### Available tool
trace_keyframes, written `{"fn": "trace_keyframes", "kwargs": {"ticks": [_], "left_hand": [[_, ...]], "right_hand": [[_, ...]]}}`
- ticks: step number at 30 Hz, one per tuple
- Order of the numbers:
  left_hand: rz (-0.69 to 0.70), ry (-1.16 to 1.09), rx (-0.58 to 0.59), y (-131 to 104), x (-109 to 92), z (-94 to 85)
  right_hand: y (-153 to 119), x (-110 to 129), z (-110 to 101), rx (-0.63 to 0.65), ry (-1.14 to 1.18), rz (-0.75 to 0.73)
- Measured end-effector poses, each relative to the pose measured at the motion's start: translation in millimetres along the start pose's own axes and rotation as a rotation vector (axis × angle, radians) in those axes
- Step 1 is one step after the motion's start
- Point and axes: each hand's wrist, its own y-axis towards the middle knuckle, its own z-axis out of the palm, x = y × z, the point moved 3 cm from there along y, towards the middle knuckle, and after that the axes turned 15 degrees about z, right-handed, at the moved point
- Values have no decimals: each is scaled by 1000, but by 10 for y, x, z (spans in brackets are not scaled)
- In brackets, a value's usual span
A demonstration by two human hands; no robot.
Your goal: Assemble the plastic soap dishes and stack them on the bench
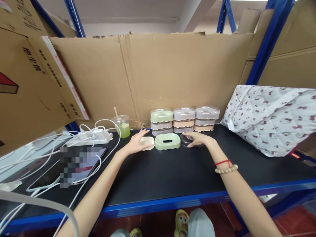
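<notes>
A light-green oval case part (168, 144) with a wavy lower edge and a dark oval slot in its top sits on the black tabletop between my hands. To its left, my left hand (137, 142) grips a cream oval tray (147, 143), fingers behind and thumb in front. On the other side, my right hand (197, 139) has its fingers curved over a clear oval lid (185, 140) lying on the table. Both pieces are close beside the green part. Behind stand three stacks of oval cases, one green-topped (161, 116) and two grey-topped (184, 114), under clear lids.
A cup of green drink (124, 130) with a straw stands at back left. Near it are a power strip (91, 138), white cables and a tablet (84, 164). A patterned quilted bag (269, 118) is at right. Cardboard (172, 69) walls the back.
</notes>
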Motion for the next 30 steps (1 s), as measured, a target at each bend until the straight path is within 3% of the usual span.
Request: {"fn": "trace_keyframes", "kwargs": {"ticks": [2, 4, 9, 12, 17, 21, 23, 27, 30], "left_hand": [[56, -6, -185, 115, -110, -58], [77, 18, -296, 293, -202, -118], [-5, -45, -313, 815, -222, -237], [44, -171, -324, 984, -179, -251], [65, -136, -469, 940, -211, -261], [66, -113, -766, 653, -382, -330], [143, -108, -787, 473, -503, -309], [282, -178, -507, 190, -638, -73], [236, -314, -445, 65, -567, 98]], "right_hand": [[-27, 60, -28, -3, 21, -63], [-61, 122, -82, -54, 46, -68], [-196, 356, -256, -328, 150, -77], [-262, 472, -304, -425, 205, -138], [-292, 512, -335, -565, 292, -150], [-323, 578, -335, -647, 464, -203], [-342, 639, -313, -622, 547, -246], [-344, 773, -179, -352, 568, -379], [-314, 834, -41, -155, 525, -428]]}}
